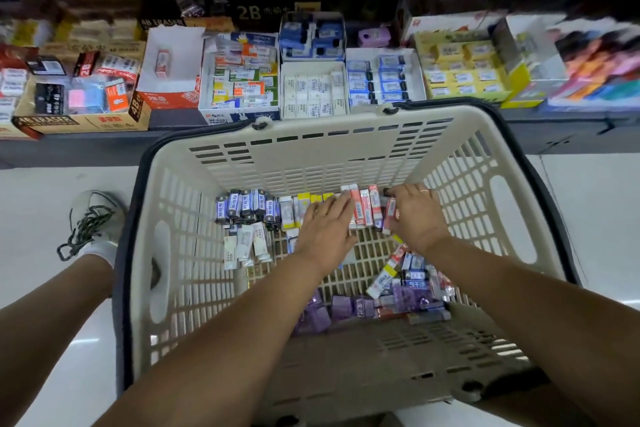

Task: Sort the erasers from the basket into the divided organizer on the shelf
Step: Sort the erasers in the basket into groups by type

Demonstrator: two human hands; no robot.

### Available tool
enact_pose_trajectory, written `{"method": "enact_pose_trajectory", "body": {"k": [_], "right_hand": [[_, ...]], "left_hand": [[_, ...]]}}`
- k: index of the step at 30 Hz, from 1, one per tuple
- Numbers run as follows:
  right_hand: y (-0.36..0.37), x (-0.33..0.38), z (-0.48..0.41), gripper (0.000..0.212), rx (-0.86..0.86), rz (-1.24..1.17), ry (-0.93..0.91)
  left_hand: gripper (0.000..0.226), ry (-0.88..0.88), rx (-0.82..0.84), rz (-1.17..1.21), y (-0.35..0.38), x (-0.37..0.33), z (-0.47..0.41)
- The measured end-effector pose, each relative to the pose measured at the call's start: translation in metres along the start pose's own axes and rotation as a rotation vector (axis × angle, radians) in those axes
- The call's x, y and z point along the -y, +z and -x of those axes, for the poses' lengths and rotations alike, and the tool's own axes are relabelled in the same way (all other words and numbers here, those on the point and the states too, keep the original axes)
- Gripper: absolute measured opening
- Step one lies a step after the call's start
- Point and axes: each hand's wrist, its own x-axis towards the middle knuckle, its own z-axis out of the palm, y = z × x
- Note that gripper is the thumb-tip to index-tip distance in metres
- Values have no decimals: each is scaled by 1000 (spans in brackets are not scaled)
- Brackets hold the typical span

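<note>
Several red erasers (363, 207) between left hand (327, 227) and right hand (419, 215), inside basket (294, 163).

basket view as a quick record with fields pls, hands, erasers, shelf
basket: cream plastic, in front of the shelf
left hand: flat against one end of the red erasers
right hand: curled round the row's other end
blue erasers: far left of the basket floor
purple erasers: near side
divided organizer: white, partly filled
</note>
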Motion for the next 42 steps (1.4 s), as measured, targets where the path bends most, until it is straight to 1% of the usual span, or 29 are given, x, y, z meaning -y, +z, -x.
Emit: {"method": "enact_pose_trajectory", "body": {"k": [3, 5, 9, 12, 16, 19, 21, 23, 26, 31, 33, 36, 37, 39, 42], "right_hand": [[-2, -2, 2, 74, 109, 80, -64], [0, 1, 4, 80, 106, 107, -67], [8, 7, 7, 72, 28, 80, -42], [6, 5, 9, 74, 26, -19, -21], [-15, 0, 8, 78, 73, -193, -1], [-22, 6, 6, 83, 93, -415, -26], [-24, 11, 4, 82, 84, -560, -53], [-28, 16, 1, 80, 71, -620, -65], [-33, 20, -2, 83, 52, -620, -88], [-22, 20, -6, 89, 152, -741, -108], [-18, 14, -5, 80, 107, -738, -41], [-10, 1, -3, 55, 16, -700, 144], [-7, -2, -3, 51, 14, -678, 196], [-3, -2, -4, 53, 58, -582, 229], [0, 5, -4, 65, 93, -391, 209]], "left_hand": [[69, 7, 2, -30, 0, 4, 2], [69, 4, 0, -41, -1, 4, 3], [72, 76, -24, -95, -4, -1, -1], [71, 148, 7, -146, -5, -6, -7], [69, 168, 39, -198, -1, -1, -6], [71, 167, 54, -188, 2, 4, -4], [73, 166, 52, -177, 2, 4, -3], [75, 150, 50, -121, 2, 4, -3], [76, 140, 45, -64, 0, 4, -3], [81, 80, -4, 46, -4, -3, -2], [82, 77, -23, 47, -3, -6, -3], [77, 122, -26, -46, 0, -6, -5], [75, 132, -25, -74, 2, -5, -5], [74, 129, -30, -86, 4, -4, -7], [72, 134, -32, -58, 4, -1, -8]]}}
